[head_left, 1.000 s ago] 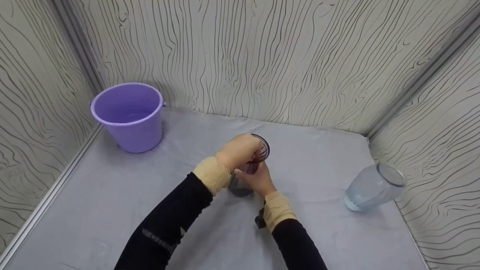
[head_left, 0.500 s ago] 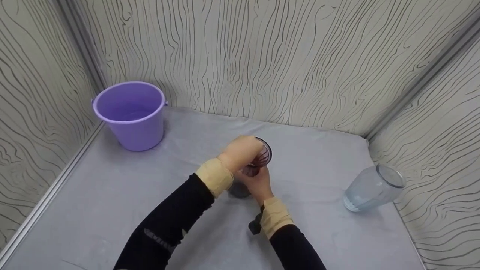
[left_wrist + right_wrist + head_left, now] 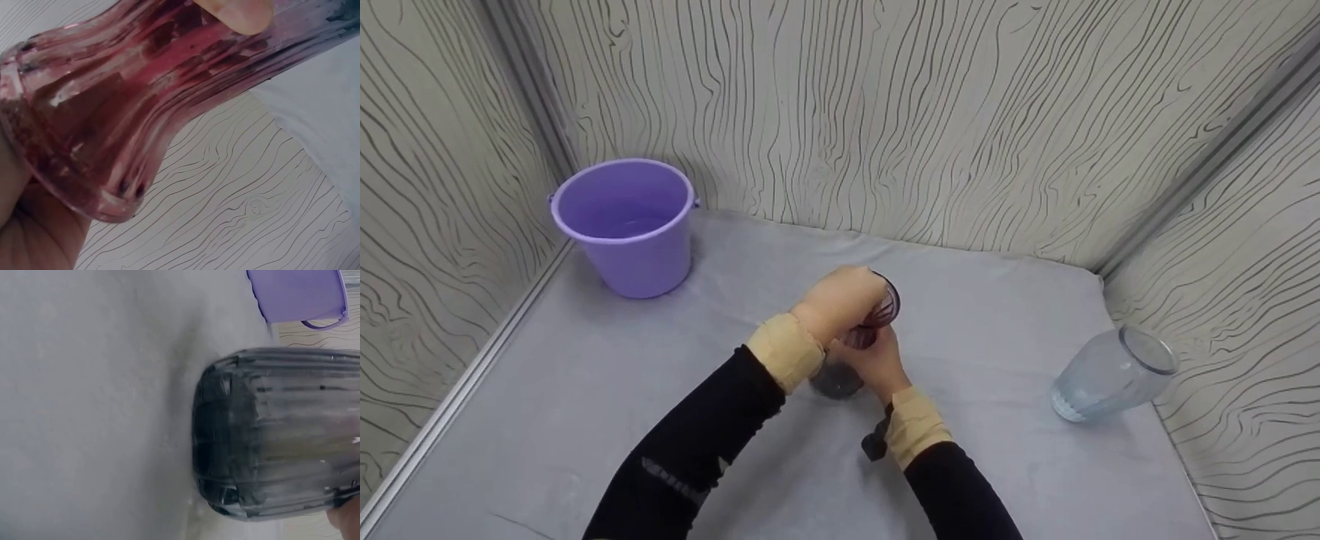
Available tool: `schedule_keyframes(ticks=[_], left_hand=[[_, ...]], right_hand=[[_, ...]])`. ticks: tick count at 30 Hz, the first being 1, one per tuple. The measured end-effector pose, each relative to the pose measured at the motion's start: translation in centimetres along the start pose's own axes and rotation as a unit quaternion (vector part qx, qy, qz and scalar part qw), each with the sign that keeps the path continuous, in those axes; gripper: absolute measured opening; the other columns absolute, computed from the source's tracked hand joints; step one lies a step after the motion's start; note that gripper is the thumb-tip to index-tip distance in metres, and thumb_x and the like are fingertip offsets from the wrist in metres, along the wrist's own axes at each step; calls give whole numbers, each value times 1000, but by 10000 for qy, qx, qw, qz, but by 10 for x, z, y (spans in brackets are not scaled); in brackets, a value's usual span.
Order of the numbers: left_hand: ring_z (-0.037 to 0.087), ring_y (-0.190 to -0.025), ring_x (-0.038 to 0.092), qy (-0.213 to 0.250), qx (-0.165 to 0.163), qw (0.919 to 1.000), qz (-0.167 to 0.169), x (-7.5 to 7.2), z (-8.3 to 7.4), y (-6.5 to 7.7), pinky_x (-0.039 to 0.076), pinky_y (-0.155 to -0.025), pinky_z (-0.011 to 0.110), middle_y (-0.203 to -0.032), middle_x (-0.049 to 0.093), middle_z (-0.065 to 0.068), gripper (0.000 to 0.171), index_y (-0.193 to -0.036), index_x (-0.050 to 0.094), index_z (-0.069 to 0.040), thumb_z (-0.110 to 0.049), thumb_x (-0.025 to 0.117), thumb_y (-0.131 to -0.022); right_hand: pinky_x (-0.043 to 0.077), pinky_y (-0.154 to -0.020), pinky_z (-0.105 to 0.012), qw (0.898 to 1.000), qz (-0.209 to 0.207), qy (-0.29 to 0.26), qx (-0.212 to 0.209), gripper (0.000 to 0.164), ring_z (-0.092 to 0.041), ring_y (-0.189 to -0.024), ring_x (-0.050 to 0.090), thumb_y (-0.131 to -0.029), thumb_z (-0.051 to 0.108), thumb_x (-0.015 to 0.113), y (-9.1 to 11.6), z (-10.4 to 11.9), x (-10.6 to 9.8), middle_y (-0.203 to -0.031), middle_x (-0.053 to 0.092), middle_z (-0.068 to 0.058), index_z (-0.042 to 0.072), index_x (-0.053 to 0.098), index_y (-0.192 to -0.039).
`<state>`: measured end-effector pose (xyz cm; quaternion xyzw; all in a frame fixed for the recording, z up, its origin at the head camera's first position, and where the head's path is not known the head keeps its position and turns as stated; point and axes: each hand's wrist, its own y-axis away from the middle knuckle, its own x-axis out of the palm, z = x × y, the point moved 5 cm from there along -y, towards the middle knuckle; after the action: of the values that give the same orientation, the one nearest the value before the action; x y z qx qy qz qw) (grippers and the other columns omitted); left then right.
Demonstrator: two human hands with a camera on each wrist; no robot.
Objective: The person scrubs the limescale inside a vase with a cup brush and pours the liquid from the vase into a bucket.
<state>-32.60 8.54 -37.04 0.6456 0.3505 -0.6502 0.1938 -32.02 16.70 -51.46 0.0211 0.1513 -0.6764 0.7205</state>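
Note:
A ribbed glass vase (image 3: 838, 382), dark grey at its base and wine red towards its flared mouth, leans in the middle of the head view. My right hand (image 3: 877, 364) grips it round the narrow neck, the thumb on the near side. My left hand (image 3: 840, 300) is bent over the mouth, with its fingers hidden there. In the left wrist view the red vase (image 3: 180, 84) fills the top, and brown shapes show dimly through its flared end. The right wrist view has the dark vase (image 3: 225, 439) base close over the cloth, with a blurred yellowish-green patch inside.
A purple bucket (image 3: 649, 259) stands at the back left by the wall. A clear bluish glass vase (image 3: 1102, 379) stands at the right. Grey cloth (image 3: 982, 322) covers the table, and wood-patterned panels (image 3: 840, 127) enclose three sides.
Both hands and the held vase shift slightly right and down, then back up and left. The right hand keeps its grip on the neck. The view itself drifts a little.

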Motion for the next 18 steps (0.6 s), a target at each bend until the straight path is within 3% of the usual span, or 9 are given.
schedule_keyframes(ticks=[6, 12, 18], left_hand=[[10, -65, 54, -109, 87, 9999, 91, 0, -4, 2, 48, -61, 26, -76, 71, -2, 29, -65, 55, -15, 2, 69, -84], [15, -72, 66, -15, 18, 9997, 234, -1, -4, 4, 55, -68, 31, -80, 74, 0, 20, -73, 68, -12, 2, 69, -86], [13, -65, 52, 438, 2, 9987, 260, 0, -1, 5, 49, -64, 28, -71, 64, -4, 24, -69, 61, -13, 6, 69, -82]], right_hand=[[48, -80, -31, 9987, 501, -59, -105, 49, -19, -91, 56, -81, 10, 82, -3, 0, 0, -103, 59, -5, 2, 54, -120], [48, -85, -31, 9976, 663, -98, 148, 57, -18, -97, 56, -79, 9, 83, -5, -5, -2, -111, 61, -4, 4, 53, -127], [50, -89, -30, 9966, 770, -292, 73, 59, -18, -101, 59, -78, 5, 81, 0, 11, -3, -114, 63, -6, -1, 53, -129]])
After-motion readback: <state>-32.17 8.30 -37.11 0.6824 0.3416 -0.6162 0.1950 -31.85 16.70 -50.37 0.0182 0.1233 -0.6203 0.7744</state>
